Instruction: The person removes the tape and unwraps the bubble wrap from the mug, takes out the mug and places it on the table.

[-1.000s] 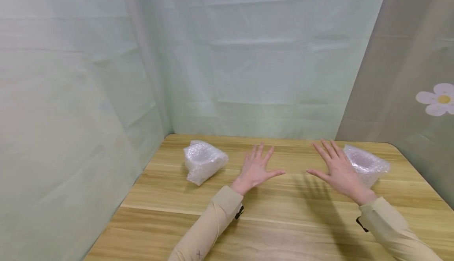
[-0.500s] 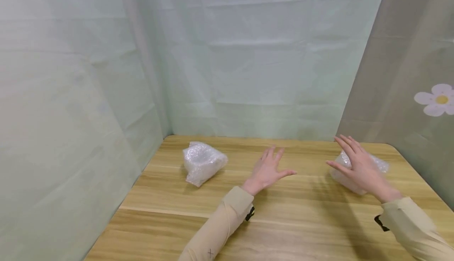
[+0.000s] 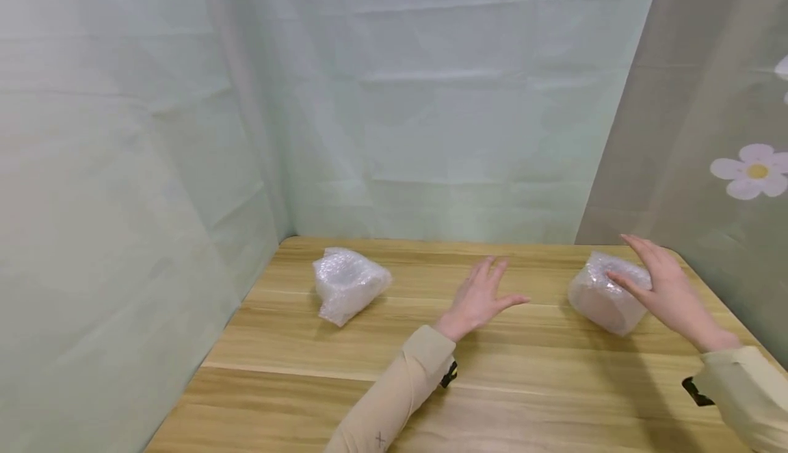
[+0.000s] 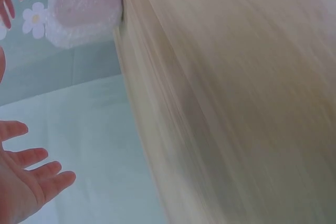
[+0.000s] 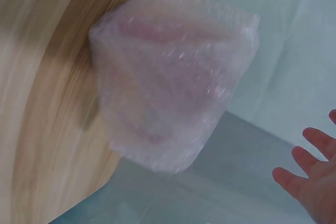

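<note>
A bubble-wrapped bundle sits at the right of the wooden table, with something pinkish showing through the wrap in the right wrist view. Over its right side hovers my right hand, fingers spread and holding nothing; whether it touches the wrap I cannot tell. My left hand is held above the middle of the table, thumb out and fingers extended, with nothing in it. To its left stands a second bundle of clear bubble wrap, whose contents are hidden.
The wooden table has its far edge against a pale hanging cloth. More cloth closes off the left side. At the right hangs a grey-brown cloth with a white flower print.
Both hands have moved to the right. My right hand has passed across the right bundle to its right side, uncovering more of it. The bundles stay where they stood.
</note>
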Motion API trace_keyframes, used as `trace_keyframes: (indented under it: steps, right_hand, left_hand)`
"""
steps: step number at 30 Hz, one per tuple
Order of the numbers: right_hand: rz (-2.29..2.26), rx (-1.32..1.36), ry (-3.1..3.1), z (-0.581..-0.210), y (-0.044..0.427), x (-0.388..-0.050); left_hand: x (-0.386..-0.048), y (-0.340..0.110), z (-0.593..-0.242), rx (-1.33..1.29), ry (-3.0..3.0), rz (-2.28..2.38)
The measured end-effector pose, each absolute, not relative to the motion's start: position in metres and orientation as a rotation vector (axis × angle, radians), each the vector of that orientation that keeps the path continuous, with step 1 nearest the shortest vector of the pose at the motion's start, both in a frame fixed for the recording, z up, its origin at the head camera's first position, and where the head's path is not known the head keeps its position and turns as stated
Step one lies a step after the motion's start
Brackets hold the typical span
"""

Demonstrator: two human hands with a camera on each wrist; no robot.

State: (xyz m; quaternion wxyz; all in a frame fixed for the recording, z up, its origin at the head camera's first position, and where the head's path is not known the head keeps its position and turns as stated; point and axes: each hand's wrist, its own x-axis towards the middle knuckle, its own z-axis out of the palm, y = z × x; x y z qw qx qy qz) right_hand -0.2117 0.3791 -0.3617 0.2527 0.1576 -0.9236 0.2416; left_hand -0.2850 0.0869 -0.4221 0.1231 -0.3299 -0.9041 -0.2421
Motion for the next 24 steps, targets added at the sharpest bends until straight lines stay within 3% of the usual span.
trace_keyframes:
  steps: [24]
  right_hand:
    - [0.780, 0.192, -2.633, -0.375, 0.434, -0.193]
  left_hand:
    - [-0.276, 0.150, -0.427, -1.003, -2.655, -1.329]
